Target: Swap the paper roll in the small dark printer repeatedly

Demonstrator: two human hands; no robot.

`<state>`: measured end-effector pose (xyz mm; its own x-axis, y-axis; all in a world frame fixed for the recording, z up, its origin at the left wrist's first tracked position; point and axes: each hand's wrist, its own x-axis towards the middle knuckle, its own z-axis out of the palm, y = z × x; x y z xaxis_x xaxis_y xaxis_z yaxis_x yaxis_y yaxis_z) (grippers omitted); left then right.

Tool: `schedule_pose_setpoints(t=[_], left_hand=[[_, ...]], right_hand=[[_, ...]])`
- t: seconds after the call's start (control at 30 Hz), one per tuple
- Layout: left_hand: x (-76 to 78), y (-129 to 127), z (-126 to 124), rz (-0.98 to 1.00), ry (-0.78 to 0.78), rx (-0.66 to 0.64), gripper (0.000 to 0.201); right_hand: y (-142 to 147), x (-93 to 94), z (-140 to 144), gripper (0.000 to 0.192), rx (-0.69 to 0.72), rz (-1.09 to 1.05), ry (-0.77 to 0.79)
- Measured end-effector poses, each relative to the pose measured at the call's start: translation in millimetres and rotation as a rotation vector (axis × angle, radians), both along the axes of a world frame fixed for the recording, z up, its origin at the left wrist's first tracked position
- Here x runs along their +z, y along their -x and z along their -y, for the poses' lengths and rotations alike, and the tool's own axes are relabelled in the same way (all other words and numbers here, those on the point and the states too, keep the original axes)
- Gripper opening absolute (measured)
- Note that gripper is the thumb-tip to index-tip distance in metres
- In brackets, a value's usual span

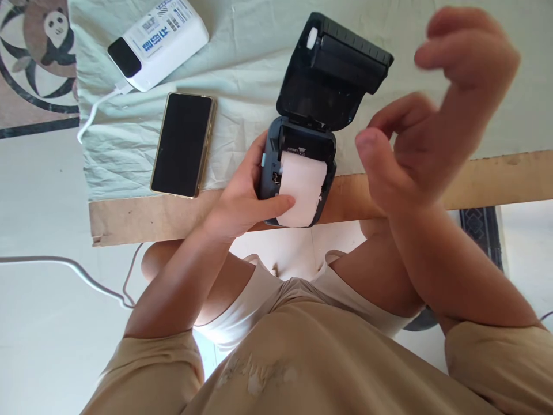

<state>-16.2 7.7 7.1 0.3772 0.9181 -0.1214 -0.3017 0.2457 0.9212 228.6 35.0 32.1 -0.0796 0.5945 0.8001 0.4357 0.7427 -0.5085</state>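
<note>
A person seated at a low wooden bench (496, 181) looks down at their own two bare hands. A pale green cloth (242, 86) covers most of the bench top, leaving a strip of bare wood along the near edge.

At the middle of that near edge sits a small dark printer (298, 167), its lid (332, 72) swung open and tipped away from the person. A roll of white paper (302, 187) lies in the open bay, with its loose end hanging over the front of the printer.

The left hand (242, 199) wraps around the left side of the printer, fingers curled along its body and the thumb stretched across to press on the lower part of the paper roll.

The right hand (432, 121) is raised in the air to the right of the printer, close to the camera and slightly blurred. It holds nothing; its fingers are loosely curled and spread apart, the thumb pointing toward the printer without touching it.

To the left of the printer, a phone (184, 144) with a dark screen lies flat on the cloth. Beyond it, near the far left corner, rests a white power bank (159, 40) with a white cable (93, 112) running off the bench edge.

The person wears a tan shirt and light shorts, knees showing under the bench.
</note>
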Motion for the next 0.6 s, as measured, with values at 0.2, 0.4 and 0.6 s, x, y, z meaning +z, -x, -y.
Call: schedule_pose_setpoints(t=[0.2, 0.4, 0.6], left_hand=[[6.2, 2, 10, -0.041, 0.029, 0.057, 0.071], [10.3, -4, 13, 0.011, 0.001, 0.14, 0.061], [15.4, -6, 12, 0.021, 0.016, 0.129, 0.065]], right_hand=[[7, -4.6, 0, 0.017, 0.144, -0.082, 0.038], [1, -9.0, 12, 0.013, 0.202, 0.171, 0.279], [-4, -15.3, 12, 0.014, 0.223, 0.207, 0.352]])
